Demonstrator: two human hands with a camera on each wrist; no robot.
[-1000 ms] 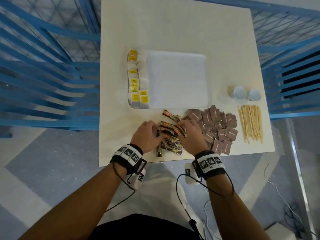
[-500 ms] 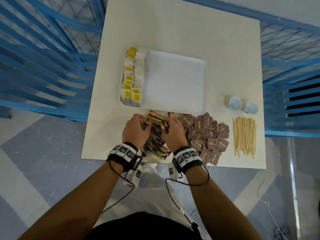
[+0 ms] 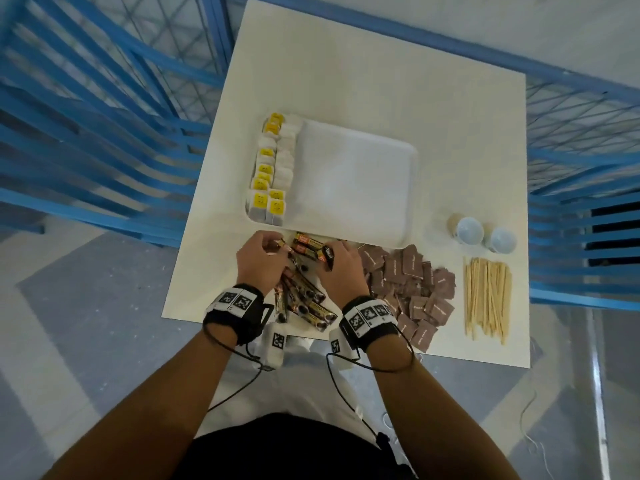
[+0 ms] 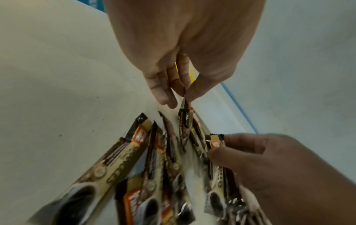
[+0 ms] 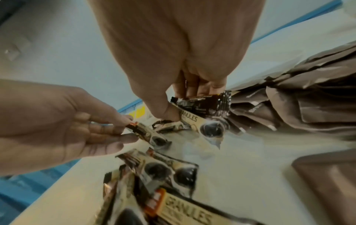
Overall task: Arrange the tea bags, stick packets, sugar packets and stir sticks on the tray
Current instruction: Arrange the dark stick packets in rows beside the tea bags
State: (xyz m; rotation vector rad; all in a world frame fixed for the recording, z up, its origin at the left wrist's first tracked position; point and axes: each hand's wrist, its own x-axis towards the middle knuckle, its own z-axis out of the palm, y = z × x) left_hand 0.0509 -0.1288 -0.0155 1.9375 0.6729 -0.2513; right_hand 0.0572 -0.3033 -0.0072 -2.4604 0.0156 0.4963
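We are logging, left to right: tea bags [image 3: 268,174] lining the tray [image 3: 353,181]; left hand [image 3: 260,259] pinching one stick packet [image 4: 184,120] by its end; right hand [image 3: 341,268] clamping another stick packet [image 5: 204,105] over the bench [image 3: 381,81] pile. We are judging that slick foil may be slipping. Only wrist views are showing the pinches.

Your head camera looks steeply down from above, taking in whole pale square table [image 3: 363,81]. Your left wrist camera sits close, facing along left hand [image 4: 185,50] toward heap of brown-and-gold stick packets [image 4: 119,161]. Right wrist camera likewise close along right hand [image 5: 179,50]. All three share that heap.
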